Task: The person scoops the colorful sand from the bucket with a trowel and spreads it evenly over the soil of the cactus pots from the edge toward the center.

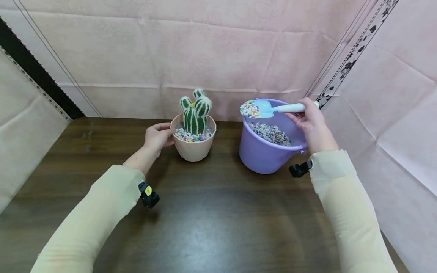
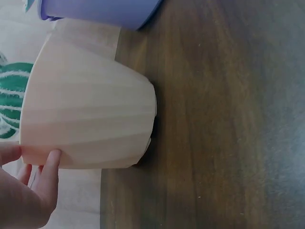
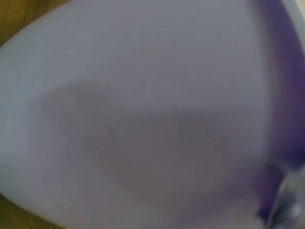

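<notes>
My right hand (image 1: 312, 119) grips the handle of a light blue toy shovel (image 1: 290, 108), held level over the purple bucket (image 1: 263, 155). Small pastel beads (image 1: 250, 109) fill its blade. More beads (image 1: 271, 133) lie inside the bucket. At the left, my left hand (image 1: 157, 137) holds the rim and side of a cream plant pot (image 1: 194, 149), which stands upright on the table. A green and white fuzzy cactus (image 1: 195, 117) rises from the pot among colourful beads (image 1: 192, 136). In the right wrist view the blurred bucket wall (image 3: 143, 71) covers nearly everything, hiding my hand.
The dark wooden table (image 1: 205, 212) runs back to a pale cloth wall (image 1: 205, 53) close behind the pot and bucket. Another cloth wall (image 1: 403, 110) stands right beside my right arm. A small knob (image 1: 302, 151) sticks out from the bucket's side.
</notes>
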A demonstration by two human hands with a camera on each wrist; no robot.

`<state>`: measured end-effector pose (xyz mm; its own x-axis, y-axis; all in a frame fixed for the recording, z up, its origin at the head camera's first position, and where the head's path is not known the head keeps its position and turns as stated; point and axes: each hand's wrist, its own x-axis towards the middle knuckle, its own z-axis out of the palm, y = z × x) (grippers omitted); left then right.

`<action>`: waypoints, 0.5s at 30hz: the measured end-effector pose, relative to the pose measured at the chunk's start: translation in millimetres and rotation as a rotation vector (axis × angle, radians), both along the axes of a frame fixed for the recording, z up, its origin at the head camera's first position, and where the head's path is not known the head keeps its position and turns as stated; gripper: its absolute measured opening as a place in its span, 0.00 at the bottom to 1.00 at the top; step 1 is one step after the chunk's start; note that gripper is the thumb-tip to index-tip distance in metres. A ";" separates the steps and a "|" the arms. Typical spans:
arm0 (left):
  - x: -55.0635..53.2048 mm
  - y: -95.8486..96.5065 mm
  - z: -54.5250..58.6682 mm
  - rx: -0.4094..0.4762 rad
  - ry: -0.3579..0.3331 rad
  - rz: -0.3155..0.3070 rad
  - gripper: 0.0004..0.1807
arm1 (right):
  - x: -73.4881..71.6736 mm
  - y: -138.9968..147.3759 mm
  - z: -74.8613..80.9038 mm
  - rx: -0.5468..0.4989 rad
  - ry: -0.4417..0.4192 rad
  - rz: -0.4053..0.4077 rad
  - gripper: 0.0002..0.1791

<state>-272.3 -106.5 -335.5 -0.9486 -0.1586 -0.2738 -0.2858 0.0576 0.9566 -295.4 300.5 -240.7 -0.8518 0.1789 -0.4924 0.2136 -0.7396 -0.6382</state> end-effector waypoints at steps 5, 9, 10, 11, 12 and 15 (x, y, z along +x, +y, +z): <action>-3.9 0.2 1.3 0.003 0.009 0.041 0.22 | 0.6 -16.1 1.3 0.057 0.015 0.019 0.07; -1.3 1.3 4.7 -0.005 -0.002 0.051 0.22 | -1.2 -30.2 0.6 0.108 0.016 0.043 0.07; -0.7 1.4 5.3 -0.006 -0.009 0.043 0.22 | -1.9 -33.3 0.2 0.121 0.020 0.057 0.08; 0.1 1.7 6.0 -0.007 -0.017 0.035 0.22 | -2.8 -36.6 -0.2 0.141 0.024 0.067 0.08; 0.6 1.7 6.5 -0.003 -0.024 0.027 0.22 | -3.4 -39.8 -0.5 0.162 0.030 0.079 0.08; 1.6 1.7 7.6 0.006 -0.039 0.010 0.23 | -5.6 -47.7 -1.2 0.200 0.048 0.105 0.07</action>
